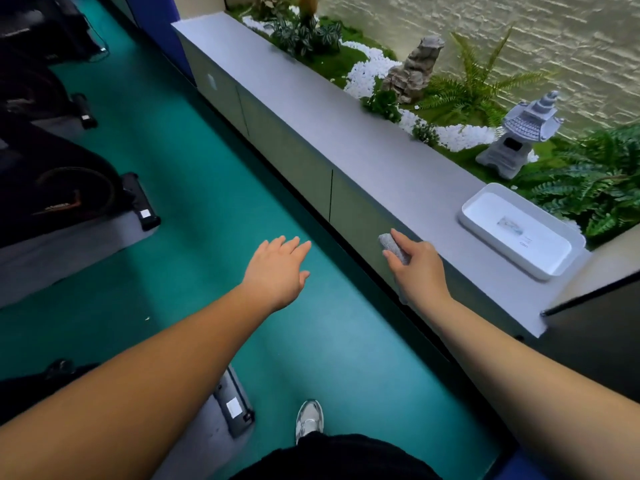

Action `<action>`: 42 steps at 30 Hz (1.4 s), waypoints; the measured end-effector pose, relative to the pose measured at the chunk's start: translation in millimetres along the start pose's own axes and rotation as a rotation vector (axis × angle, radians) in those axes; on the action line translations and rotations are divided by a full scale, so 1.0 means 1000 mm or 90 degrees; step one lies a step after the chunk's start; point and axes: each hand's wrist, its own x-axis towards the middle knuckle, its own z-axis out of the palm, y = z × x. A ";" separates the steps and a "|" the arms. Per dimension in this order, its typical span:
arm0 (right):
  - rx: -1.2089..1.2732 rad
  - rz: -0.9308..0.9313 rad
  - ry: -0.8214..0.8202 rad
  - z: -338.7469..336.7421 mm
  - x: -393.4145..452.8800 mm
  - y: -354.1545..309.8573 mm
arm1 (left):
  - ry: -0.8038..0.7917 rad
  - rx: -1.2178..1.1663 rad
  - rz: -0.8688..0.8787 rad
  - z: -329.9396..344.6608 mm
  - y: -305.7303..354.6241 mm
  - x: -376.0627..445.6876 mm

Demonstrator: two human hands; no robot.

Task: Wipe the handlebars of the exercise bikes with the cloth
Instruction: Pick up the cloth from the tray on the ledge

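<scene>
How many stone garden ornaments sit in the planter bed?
2: a rock sculpture mid-bed among white pebbles, and a pagoda lantern nearer, behind the white tray. Foliage may hide more.

Left hand [277, 271] flat, fingers straight; right hand [417, 268] pinching something.

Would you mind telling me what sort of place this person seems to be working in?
Most likely a gym or fitness studio. Dark exercise bikes stand on grey mats over a teal floor, and a long grey ledge borders a decorative garden bed with a stone lantern. The right hand holds a cloth.
</scene>
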 end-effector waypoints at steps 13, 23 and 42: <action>0.021 -0.131 -0.155 0.054 -0.111 -0.074 | 0.015 -0.118 -0.197 0.035 -0.044 -0.184; 0.065 -0.167 -0.165 0.108 -0.200 -0.167 | 0.097 -0.176 -0.254 0.025 -0.122 -0.303; 0.225 -0.212 0.024 0.122 -0.317 -0.302 | 0.522 -0.264 0.045 -0.063 -0.197 -0.424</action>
